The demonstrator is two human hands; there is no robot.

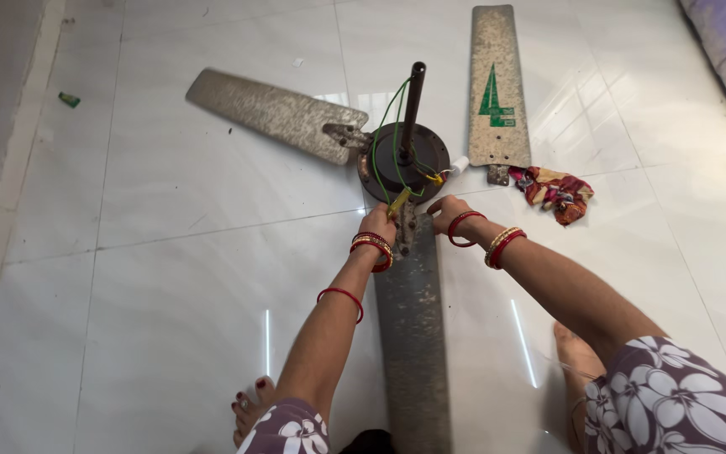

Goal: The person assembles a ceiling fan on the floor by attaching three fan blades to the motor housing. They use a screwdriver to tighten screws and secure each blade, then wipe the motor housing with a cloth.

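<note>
Nearest to us, the dusty fan blade (412, 336) lies flat on the white tiled floor (170, 294), running between our knees toward the dark motor hub (388, 164). Our left hand (378, 225) closes around a yellow-handled tool (398, 202) at the blade's bracket. Our right hand (449, 212) rests on the same joint, fingers curled; we cannot tell what it pinches. A black down-rod (413, 105) rises from the hub, with green wires (384, 126) looped around it. A second blade (275, 113) is attached at the hub's left. A third blade (496, 84), marked with a green triangle, lies detached just beside the hub, next to a crumpled coloured cloth (555, 192).
</note>
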